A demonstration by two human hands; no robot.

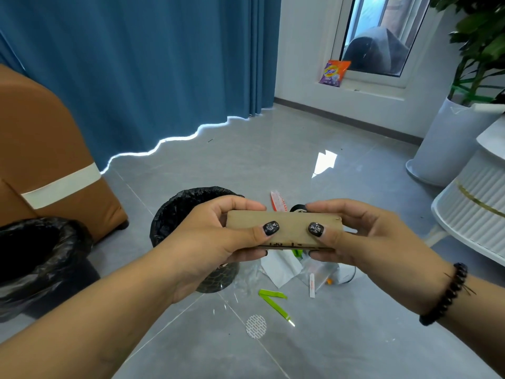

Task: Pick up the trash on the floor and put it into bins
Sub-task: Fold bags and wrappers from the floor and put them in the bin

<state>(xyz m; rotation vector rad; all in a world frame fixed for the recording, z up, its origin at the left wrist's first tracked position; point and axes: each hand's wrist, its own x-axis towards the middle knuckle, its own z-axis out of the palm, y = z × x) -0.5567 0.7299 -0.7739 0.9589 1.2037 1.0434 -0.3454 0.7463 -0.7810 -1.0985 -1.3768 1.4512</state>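
Cardboard piece (284, 228) lies level, long axis running left to right, pinched at its ends by left hand (216, 236) and right hand (363, 236) above floor litter (276, 299).

Single head-worn view, wide-angle, edges bowed; looks forward and down from standing height over both forearms; left hand (216, 231) and right hand (363, 236) sit close to the lens at frame centre, holding a cardboard piece (284, 231); grey tiled floor (273, 160) fills the middle distance; blue curtain (136, 64) and window (374, 36) far ahead; no second view to overlap.
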